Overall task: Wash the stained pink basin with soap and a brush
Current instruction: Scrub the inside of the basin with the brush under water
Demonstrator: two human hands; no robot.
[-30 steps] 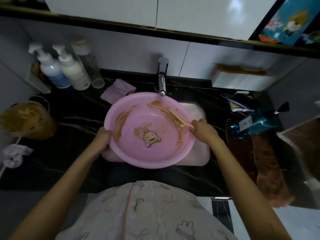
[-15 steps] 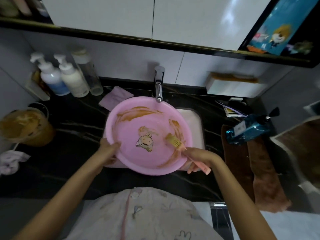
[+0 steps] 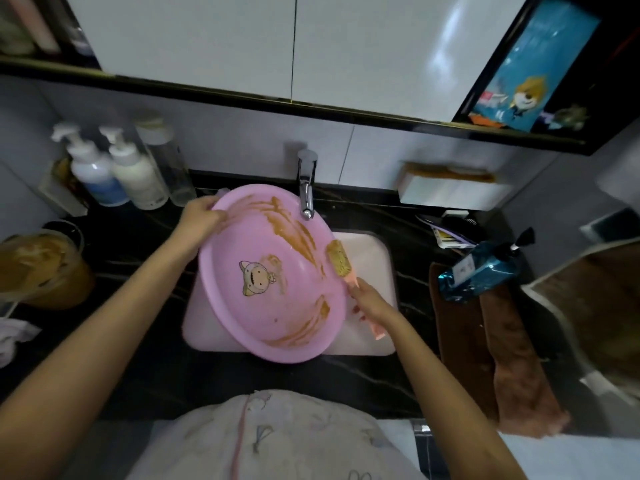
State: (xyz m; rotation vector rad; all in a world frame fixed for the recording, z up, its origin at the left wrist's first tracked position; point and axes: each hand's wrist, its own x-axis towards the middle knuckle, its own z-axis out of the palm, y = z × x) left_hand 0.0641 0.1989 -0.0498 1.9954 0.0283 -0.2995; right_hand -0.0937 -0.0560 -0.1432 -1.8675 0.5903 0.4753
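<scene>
pink basin [image 3: 235, 317] sits tilted in the white sink [image 3: 367, 341], far rim raised and just under the faucet [image 3: 306, 188] spout, near rim low at the sink's front edge. inside the basin: orange-brown smears along the far wall, down the right wall and at the near right bottom, and a cartoon sticker [image 3: 254, 277] on the floor. no standing water seen in it.

left hand [image 3: 201, 216] grips the far-left rim, fingers curled over the edge, thumb side outside. right hand [image 3: 372, 303] is wrapped round the brush [image 3: 339, 259] handle; the pink handle end pokes out below the hand. the brush head, stained brownish, lies at the basin's right rim; whether the bristles touch the rim, cannot tell.

black tabletop [image 3: 363, 386] around the sink. back left: two white pump bottles [image 3: 93, 171], one with a blue base, and a clear bottle [image 3: 169, 168] just beside them, contents cannot tell. far left: a clear jug [image 3: 38, 268] holding orange-brown stuff. white cloth [image 3: 14, 337] at the left edge. right: a blue bottle [image 3: 481, 271] lying on its side on a brown towel [image 3: 502, 341]. white box [image 3: 450, 192] on the back wall with something orange on top, blurred.
</scene>
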